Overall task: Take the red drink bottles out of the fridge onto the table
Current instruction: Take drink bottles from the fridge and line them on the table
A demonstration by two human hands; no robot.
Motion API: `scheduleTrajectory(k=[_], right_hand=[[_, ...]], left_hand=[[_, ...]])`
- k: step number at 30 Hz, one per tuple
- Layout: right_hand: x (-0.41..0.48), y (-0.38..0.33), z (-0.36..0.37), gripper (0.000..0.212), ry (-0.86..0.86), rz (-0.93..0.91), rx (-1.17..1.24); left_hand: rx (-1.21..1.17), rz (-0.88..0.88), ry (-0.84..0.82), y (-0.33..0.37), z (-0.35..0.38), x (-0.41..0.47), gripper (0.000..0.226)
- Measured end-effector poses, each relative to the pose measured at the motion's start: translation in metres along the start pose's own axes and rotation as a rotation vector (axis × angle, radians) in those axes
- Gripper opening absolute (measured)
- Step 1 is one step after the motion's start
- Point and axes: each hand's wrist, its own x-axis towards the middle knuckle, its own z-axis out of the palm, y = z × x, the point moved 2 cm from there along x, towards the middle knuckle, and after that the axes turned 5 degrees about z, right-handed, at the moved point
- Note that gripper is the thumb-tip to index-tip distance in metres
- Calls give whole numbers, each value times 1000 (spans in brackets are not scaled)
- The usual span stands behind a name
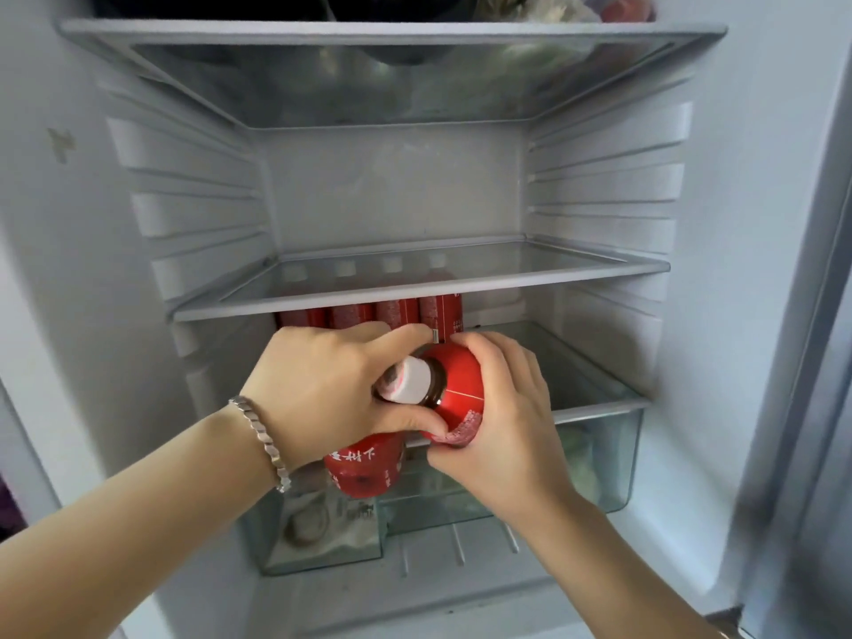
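I look into an open fridge. Several red drink bottles (396, 313) with white caps stand in a row at the back, under the middle glass shelf (415, 292). My right hand (502, 422) grips a red bottle (458, 385) tilted toward me, its white cap facing the camera. My left hand (322, 385), with a silver bracelet on the wrist, wraps over that cap and also seems to hold a second red bottle (364, 468) hanging below its palm.
A clear crisper drawer (613, 454) sits below the hands with packaged food (318, 518) inside. The upper glass shelf (392, 34) carries dark items and bags. The fridge door edge (802, 315) runs along the right.
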Motion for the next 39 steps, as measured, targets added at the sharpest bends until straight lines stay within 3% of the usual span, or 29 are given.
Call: scheduleTrajectory(k=[5, 9, 13, 14, 15, 17, 19, 20, 22, 25, 31, 39], right_hand=[[-2, -12, 12, 83, -39, 6, -4], [7, -21, 19, 86, -160, 5, 71], [28, -10, 25, 94, -746, 353, 578], [36, -1, 30, 94, -801, 482, 661], [45, 12, 38, 92, -788, 623, 676], [67, 41, 60, 69, -645, 839, 551], [86, 70, 87, 47, -584, 909, 319], [93, 83, 104, 49, -611, 923, 255], [102, 103, 131, 73, -623, 960, 157], [113, 126, 159, 105, -480, 1013, 122], [123, 151, 173, 85, -330, 962, 146], [102, 97, 107, 91, -512, 848, 21]], left_hand=[[-19, 14, -18, -16, -7, -12, 56], [-29, -115, -34, -25, -13, -17, 54], [143, -353, -148, -36, -22, -18, 74], [183, -392, -176, -39, -22, -18, 77], [187, -440, -190, -43, -21, -19, 76], [103, -564, -192, -47, -15, -21, 66], [51, -653, -197, -48, -6, -23, 53], [56, -673, -195, -47, -2, -23, 49], [84, -690, -192, -47, 3, -24, 48], [80, -718, -241, -51, 4, -22, 47], [61, -723, -300, -54, 4, -26, 51], [101, -715, -272, -53, 2, -21, 47]])
